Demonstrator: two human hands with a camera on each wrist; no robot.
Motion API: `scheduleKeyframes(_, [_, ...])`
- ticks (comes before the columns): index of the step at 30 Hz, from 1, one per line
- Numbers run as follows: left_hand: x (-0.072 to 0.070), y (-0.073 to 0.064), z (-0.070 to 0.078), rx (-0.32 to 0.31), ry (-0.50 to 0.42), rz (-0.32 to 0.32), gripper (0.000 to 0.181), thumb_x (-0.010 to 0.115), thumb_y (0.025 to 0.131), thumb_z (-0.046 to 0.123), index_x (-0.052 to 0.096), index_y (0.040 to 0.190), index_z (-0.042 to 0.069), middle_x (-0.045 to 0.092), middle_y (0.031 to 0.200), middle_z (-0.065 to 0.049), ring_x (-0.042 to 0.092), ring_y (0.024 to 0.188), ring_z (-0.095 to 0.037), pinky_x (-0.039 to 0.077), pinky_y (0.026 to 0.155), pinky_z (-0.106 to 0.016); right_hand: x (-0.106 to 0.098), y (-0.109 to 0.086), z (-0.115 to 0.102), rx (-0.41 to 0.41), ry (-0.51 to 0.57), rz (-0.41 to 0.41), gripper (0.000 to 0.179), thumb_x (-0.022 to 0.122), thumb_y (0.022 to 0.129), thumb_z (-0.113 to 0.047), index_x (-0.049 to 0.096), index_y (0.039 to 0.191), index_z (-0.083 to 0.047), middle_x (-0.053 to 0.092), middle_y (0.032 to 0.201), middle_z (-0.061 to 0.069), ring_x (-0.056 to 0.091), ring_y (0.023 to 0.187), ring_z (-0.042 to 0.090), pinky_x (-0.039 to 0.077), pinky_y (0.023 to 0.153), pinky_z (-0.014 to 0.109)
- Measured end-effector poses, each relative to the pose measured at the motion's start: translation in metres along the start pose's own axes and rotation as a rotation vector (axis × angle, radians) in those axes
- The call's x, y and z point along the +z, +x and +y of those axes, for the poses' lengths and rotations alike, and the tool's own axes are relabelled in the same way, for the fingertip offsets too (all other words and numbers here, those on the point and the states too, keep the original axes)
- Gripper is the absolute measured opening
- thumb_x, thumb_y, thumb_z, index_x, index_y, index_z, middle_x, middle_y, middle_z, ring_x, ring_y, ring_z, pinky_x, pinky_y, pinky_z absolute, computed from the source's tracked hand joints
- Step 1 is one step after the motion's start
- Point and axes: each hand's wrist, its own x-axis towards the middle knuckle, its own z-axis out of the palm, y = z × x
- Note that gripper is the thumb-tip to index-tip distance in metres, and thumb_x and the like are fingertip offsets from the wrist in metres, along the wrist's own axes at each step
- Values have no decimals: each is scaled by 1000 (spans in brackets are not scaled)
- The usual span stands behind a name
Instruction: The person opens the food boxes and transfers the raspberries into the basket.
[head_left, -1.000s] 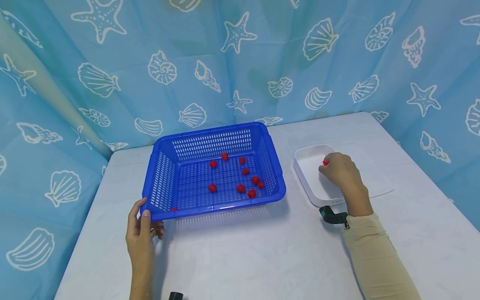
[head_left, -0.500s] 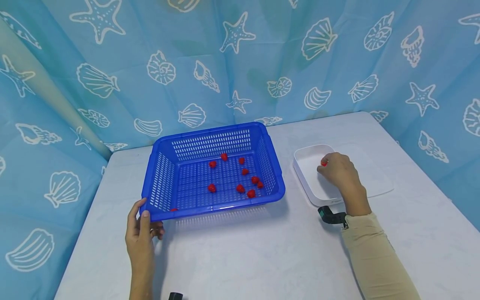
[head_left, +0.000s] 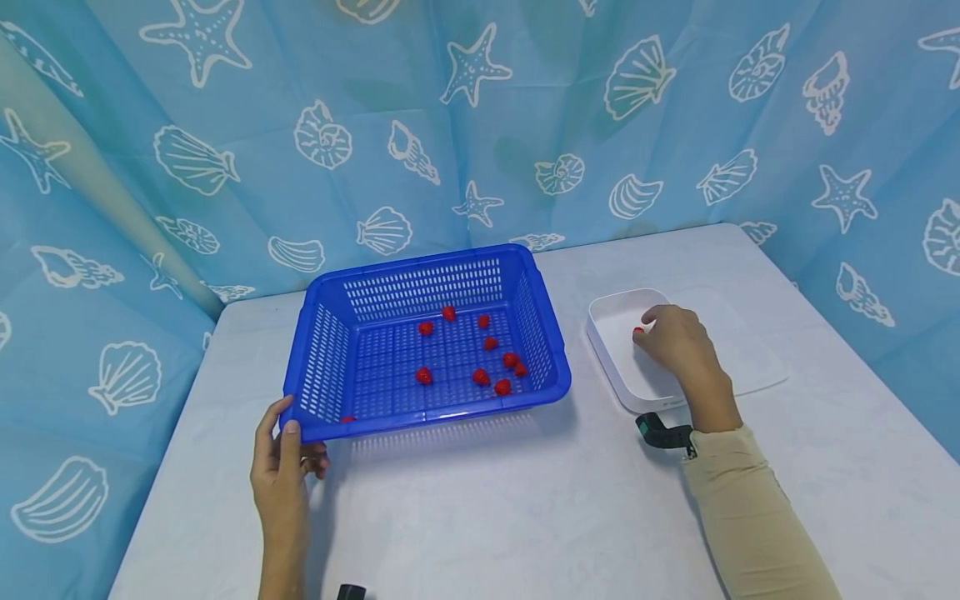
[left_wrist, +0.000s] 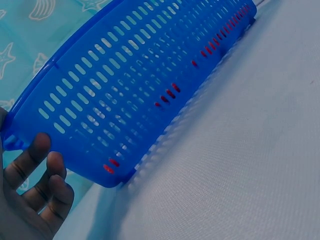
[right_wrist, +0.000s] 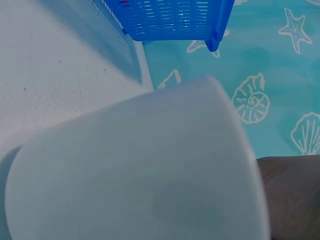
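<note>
My left hand (head_left: 281, 467) grips the near-left corner of a blue plastic basket (head_left: 442, 414), thumb over the rim and fingers beneath. Several small red strawberries (head_left: 424, 376) lie scattered on the basket's slotted floor. Over on the right, my right hand (head_left: 681, 340) is inside a shallow white box (head_left: 617, 367). A red strawberry (head_left: 637, 332) shows at its thumb tip, with the index finger raised away from it. In the right wrist view the box wall (right_wrist: 135, 165) hides the fingers and the strawberry.
A clear flat lid (head_left: 750, 354) lies right of the white box, partly behind my right hand. White cloth (head_left: 480, 508) covers the table. A blue seashell curtain (head_left: 450, 125) hangs behind it. A black wrist camera (head_left: 663, 432) sits near the box's front edge.
The strawberry in the white box has shifted slightly left and toward me, and the right index finger has parted from the thumb. My left hand and the basket stay in place.
</note>
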Motion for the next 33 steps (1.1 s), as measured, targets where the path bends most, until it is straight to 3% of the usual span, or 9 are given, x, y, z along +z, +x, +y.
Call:
scheduleKeyframes(7, [0, 0, 0, -14, 3, 3, 45, 40, 90, 58, 41, 132, 43, 57, 93, -10, 57, 66, -28, 49, 52, -28, 0, 0, -1, 8, 0, -16, 39, 59, 86, -17, 53, 118, 3, 57, 100, 24, 53, 85, 36, 47, 71, 48])
scheduleKeyframes(15, [0, 0, 0, -18, 3, 4, 44, 41, 90, 57, 41, 132, 43, 57, 93, -10, 57, 67, -28, 48, 52, -28, 5, 2, 3, 31, 19, 34, 41, 59, 86, -17, 51, 120, 6, 55, 104, 26, 51, 89, 39, 45, 77, 53])
scheduleKeyframes(24, [0, 2, -2, -4, -14, -1, 41, 43, 91, 53, 42, 132, 43, 57, 91, -11, 57, 66, -28, 48, 51, -28, 12, 4, 6, 12, -2, 77, 18, 60, 84, -12, 57, 93, 4, 58, 85, 22, 55, 72, 34, 48, 62, 46])
scheduleKeyframes(33, [0, -1, 5, -25, -7, -2, 44, 41, 90, 56, 42, 132, 43, 57, 91, -12, 57, 66, -28, 48, 52, -28, 12, 4, 4, 13, 31, 70, 27, 62, 84, -14, 57, 104, 4, 57, 97, 24, 54, 82, 37, 47, 75, 54])
